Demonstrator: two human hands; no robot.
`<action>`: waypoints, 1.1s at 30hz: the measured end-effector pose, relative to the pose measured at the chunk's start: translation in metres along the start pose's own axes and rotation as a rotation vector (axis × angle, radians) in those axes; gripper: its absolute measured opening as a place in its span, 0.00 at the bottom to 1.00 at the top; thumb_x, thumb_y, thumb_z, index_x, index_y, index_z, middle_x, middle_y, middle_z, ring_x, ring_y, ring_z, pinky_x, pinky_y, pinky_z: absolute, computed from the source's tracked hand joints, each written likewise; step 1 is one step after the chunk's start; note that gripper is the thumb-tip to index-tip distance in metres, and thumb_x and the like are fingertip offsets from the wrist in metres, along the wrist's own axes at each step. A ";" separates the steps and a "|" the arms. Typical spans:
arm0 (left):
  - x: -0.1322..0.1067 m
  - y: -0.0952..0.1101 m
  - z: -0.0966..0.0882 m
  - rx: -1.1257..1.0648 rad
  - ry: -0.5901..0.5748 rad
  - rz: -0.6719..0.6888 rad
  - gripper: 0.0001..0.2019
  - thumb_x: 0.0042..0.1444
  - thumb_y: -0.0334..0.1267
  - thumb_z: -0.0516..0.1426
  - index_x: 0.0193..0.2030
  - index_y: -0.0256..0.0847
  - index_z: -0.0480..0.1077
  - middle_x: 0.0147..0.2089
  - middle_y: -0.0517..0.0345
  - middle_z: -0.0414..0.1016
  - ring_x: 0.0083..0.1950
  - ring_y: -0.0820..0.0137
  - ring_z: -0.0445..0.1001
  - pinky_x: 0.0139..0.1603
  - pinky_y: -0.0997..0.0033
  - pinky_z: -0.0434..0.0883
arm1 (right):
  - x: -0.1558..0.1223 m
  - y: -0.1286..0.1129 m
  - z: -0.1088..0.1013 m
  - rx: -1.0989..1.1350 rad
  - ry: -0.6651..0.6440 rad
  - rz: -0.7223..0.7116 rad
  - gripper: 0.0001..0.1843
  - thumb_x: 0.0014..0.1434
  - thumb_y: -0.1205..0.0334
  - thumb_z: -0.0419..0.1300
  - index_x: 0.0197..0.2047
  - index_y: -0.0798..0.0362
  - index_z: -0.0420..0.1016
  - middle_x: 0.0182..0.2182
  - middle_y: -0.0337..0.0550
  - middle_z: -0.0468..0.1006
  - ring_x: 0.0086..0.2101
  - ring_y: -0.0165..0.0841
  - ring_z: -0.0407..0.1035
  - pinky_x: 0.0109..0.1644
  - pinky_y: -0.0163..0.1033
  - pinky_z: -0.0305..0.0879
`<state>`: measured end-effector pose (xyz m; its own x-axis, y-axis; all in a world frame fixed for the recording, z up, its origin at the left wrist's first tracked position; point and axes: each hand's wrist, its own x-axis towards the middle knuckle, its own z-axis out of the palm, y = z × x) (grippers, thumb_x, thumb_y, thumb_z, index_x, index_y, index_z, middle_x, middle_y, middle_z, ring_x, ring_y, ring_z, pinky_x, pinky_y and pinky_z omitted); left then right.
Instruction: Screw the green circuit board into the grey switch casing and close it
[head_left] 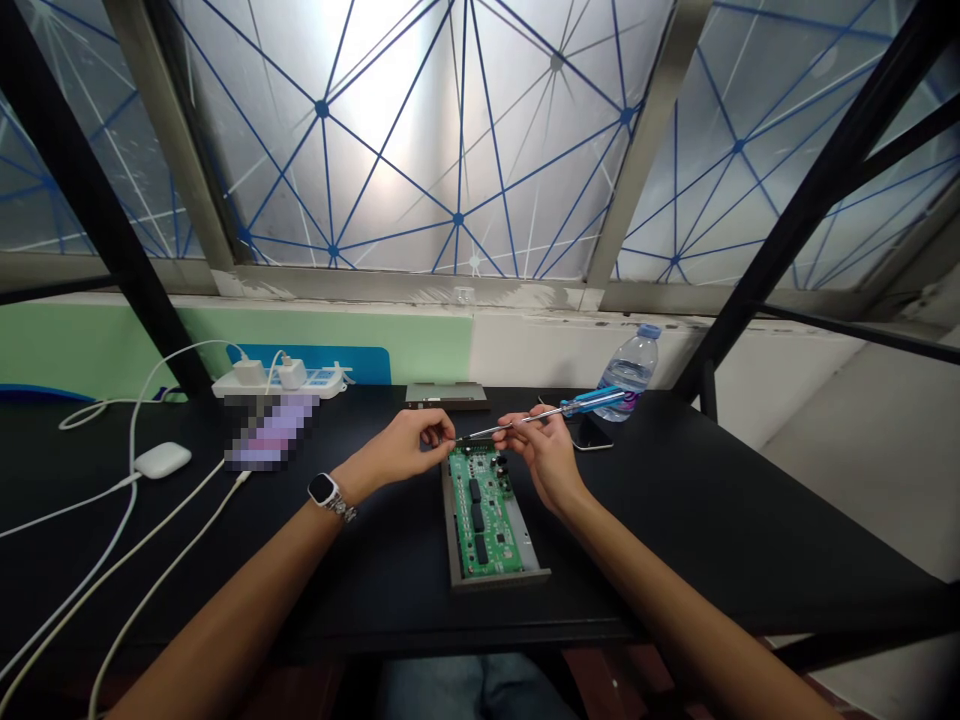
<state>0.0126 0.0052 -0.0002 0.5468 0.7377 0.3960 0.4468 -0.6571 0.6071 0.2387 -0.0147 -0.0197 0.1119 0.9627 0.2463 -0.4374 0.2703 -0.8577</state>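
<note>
A green circuit board (491,510) lies in a shallow metal tray (499,580) on the black table. My right hand (546,450) grips the shaft of a screwdriver (525,420), whose clear blue handle points up to the right. Its tip reaches left over the far end of the board. There my left hand (416,445) is closed, thumb and fingertips pinched by the tip. Whatever the left fingertips hold, if anything, is too small to make out.
Behind the board lies a flat metal cover (446,393). A water bottle (630,365) and a dark phone (592,434) sit to the right. On the left are a power strip (322,383), a blurred purple phone (274,432), a white charging case (163,459) and loose cables.
</note>
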 end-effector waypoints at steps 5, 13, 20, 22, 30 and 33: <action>0.002 0.001 0.005 -0.023 0.004 0.008 0.04 0.60 0.36 0.58 0.37 0.39 0.74 0.34 0.56 0.78 0.34 0.69 0.74 0.37 0.70 0.71 | -0.001 0.001 0.000 0.013 0.012 0.008 0.27 0.49 0.63 0.70 0.40 0.46 0.54 0.29 0.36 0.83 0.27 0.36 0.79 0.32 0.40 0.75; -0.001 0.003 0.009 0.039 0.075 0.072 0.05 0.66 0.36 0.54 0.41 0.40 0.70 0.38 0.56 0.74 0.36 0.70 0.72 0.38 0.70 0.69 | 0.001 -0.001 -0.002 0.077 0.063 0.144 0.28 0.46 0.67 0.73 0.39 0.47 0.57 0.32 0.42 0.85 0.30 0.36 0.81 0.34 0.37 0.76; -0.001 0.009 0.000 0.102 0.069 0.073 0.06 0.69 0.37 0.50 0.42 0.41 0.66 0.37 0.57 0.72 0.35 0.69 0.69 0.36 0.69 0.66 | -0.002 0.000 0.003 0.182 0.100 0.198 0.25 0.45 0.70 0.74 0.37 0.48 0.61 0.33 0.45 0.86 0.32 0.37 0.82 0.35 0.36 0.77; 0.000 0.006 -0.009 0.106 0.090 0.057 0.06 0.69 0.38 0.50 0.43 0.40 0.66 0.38 0.57 0.72 0.35 0.69 0.70 0.37 0.69 0.66 | -0.002 -0.001 0.003 0.193 0.122 0.169 0.25 0.45 0.69 0.74 0.36 0.48 0.61 0.33 0.44 0.86 0.33 0.37 0.82 0.35 0.36 0.77; -0.012 -0.038 -0.050 0.257 -0.055 -0.256 0.05 0.60 0.36 0.55 0.39 0.40 0.72 0.38 0.53 0.77 0.37 0.65 0.75 0.40 0.67 0.70 | 0.003 -0.006 -0.004 0.156 0.168 0.133 0.25 0.43 0.69 0.73 0.35 0.48 0.60 0.31 0.42 0.85 0.32 0.37 0.82 0.34 0.36 0.76; -0.016 -0.050 -0.056 0.324 -0.140 -0.416 0.05 0.56 0.34 0.56 0.36 0.41 0.74 0.36 0.54 0.78 0.36 0.65 0.76 0.37 0.69 0.69 | 0.000 -0.003 0.000 0.122 0.146 0.137 0.27 0.43 0.68 0.74 0.37 0.48 0.59 0.31 0.43 0.85 0.31 0.38 0.81 0.32 0.36 0.75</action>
<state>-0.0584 0.0349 0.0013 0.3562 0.9326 0.0587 0.8291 -0.3444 0.4405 0.2400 -0.0155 -0.0168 0.1680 0.9842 0.0556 -0.5610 0.1418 -0.8156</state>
